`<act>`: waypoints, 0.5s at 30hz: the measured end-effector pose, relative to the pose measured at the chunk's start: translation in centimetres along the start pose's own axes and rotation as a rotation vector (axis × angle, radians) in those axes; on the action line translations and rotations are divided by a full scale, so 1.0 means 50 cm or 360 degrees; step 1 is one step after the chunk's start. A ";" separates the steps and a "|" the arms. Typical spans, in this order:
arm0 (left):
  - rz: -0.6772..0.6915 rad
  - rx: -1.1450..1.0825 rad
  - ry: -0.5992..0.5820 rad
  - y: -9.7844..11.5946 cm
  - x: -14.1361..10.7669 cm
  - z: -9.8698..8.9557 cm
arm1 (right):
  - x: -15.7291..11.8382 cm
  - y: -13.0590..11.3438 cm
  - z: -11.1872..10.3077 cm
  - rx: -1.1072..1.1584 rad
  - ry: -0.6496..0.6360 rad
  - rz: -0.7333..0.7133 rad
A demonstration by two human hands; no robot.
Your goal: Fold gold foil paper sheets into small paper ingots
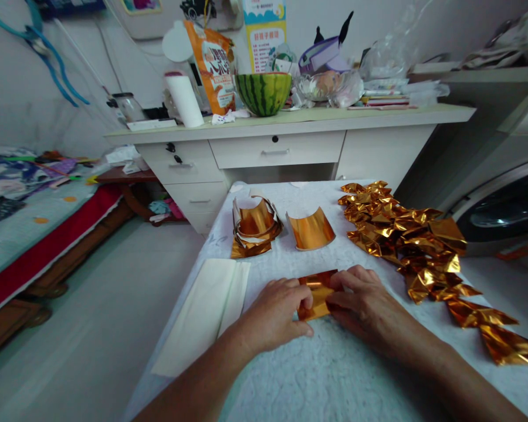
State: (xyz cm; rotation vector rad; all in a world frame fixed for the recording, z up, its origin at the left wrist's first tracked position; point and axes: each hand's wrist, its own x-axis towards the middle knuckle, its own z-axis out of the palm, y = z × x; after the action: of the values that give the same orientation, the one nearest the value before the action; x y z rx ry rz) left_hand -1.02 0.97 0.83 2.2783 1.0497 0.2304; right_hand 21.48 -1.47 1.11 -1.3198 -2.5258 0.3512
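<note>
A small sheet of shiny gold foil paper lies on the cloth-covered table between my two hands. My left hand curls its fingers over the sheet's left edge, its thumb low at the near corner. The right edge is pinched between the thumb and fingers of my right hand. Beyond them stands a curled stack of gold foil sheets, with white undersides showing. One single curved gold sheet rests to the right of that stack.
Many twisted gold foil pieces pile along the table's right side. Folded whitish paper lies at the left. Behind stands a white desk bearing a watermelon half, a paper roll and an orange bag. A washing machine is at right.
</note>
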 end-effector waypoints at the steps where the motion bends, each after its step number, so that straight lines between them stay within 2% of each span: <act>1: 0.0000 -0.0001 0.0006 0.000 0.000 0.000 | 0.001 -0.001 -0.001 0.0033 -0.0025 -0.0035; 6: 0.0018 0.0004 0.0081 0.001 0.003 0.005 | 0.003 0.001 0.003 0.0162 -0.0051 -0.0097; 15: 0.0028 0.0003 0.0140 0.008 0.008 0.009 | 0.002 0.014 0.015 0.0322 0.0100 0.0047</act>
State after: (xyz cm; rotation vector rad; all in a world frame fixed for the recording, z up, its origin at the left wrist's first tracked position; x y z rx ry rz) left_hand -0.33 0.86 0.67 2.2980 1.0748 0.3398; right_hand 21.71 -1.07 0.21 -1.2709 -2.3509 0.5472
